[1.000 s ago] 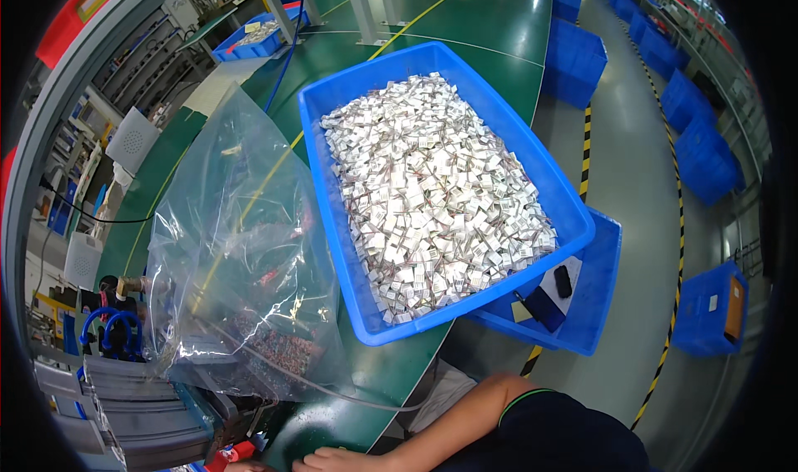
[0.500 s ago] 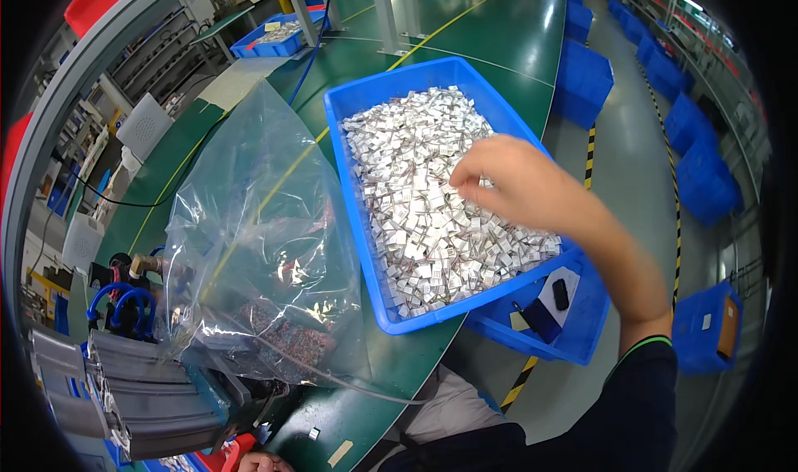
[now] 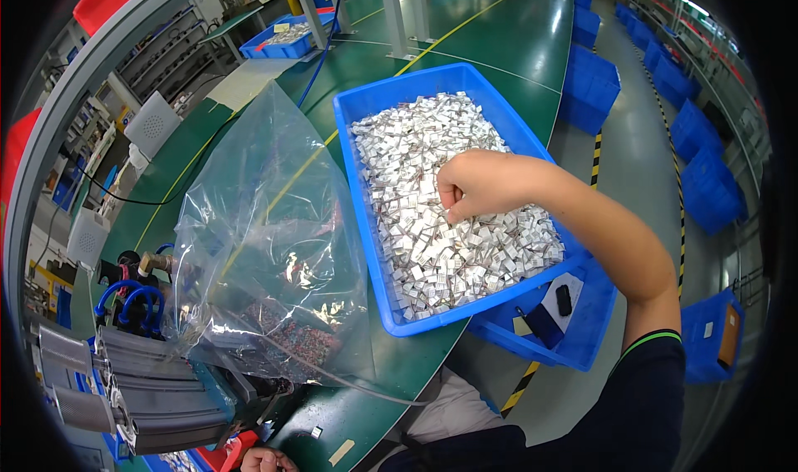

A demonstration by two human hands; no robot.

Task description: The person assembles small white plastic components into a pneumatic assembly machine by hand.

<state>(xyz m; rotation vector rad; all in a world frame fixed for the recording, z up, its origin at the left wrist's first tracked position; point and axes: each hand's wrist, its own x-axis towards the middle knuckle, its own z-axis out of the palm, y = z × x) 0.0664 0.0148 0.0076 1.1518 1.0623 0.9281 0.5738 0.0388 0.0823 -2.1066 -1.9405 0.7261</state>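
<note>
A blue plastic bin full of small white tagged parts with thin wires stands on the green table. Over the middle of the heap, my right hand reaches down with thumb and forefinger pinched at the parts; what lies between the fingertips is too small to make out. At the lower edge, my left hand shows only in part, its fingers curled beside a red piece. Whatever it may hold is hidden.
Left of the bin lies a large clear plastic bag with small reddish bits at its bottom. A grey metal machine with blue tubes stands at the near left. A second blue bin holding a phone-like dark object sits below the table's right edge.
My right hand has moved a little left and lower onto the white parts, its fingers now pinched together. My left hand stays at the lower edge. The whole view has shifted slightly.
</note>
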